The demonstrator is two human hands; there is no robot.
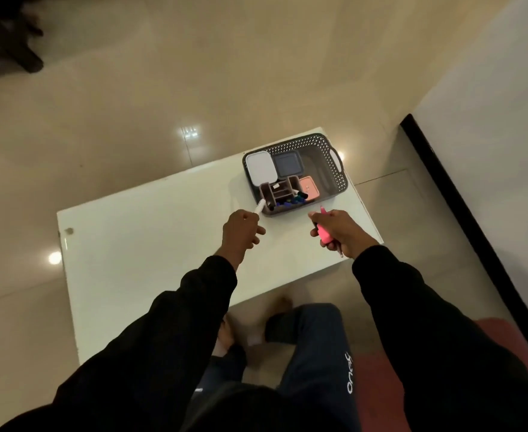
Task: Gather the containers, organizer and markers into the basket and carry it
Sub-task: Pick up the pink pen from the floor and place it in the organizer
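- Step in hand, by my reading: loading the last markers; containers and organizer already sit in the basket [334,169] at the bench's [132,244] far right corner.
- Left hand [241,233] pinches a white marker [259,208], its tip at the brown organizer [280,194].
- Right hand [337,230] is clamped round a pink marker [324,233] and others.
- Next: drop each into a slot, then lift by the handles.
- Basket: grey perforated plastic; lids [259,168] smooth, rounded squares.

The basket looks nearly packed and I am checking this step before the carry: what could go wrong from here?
1. The basket sits at the far right corner of the table, so a nudge while loading could push it toward the edge.
2. The right hand holds a pink marker plus what looks like another; one may slip.
3. The organizer already looks full, so the left hand's white marker may not seat.
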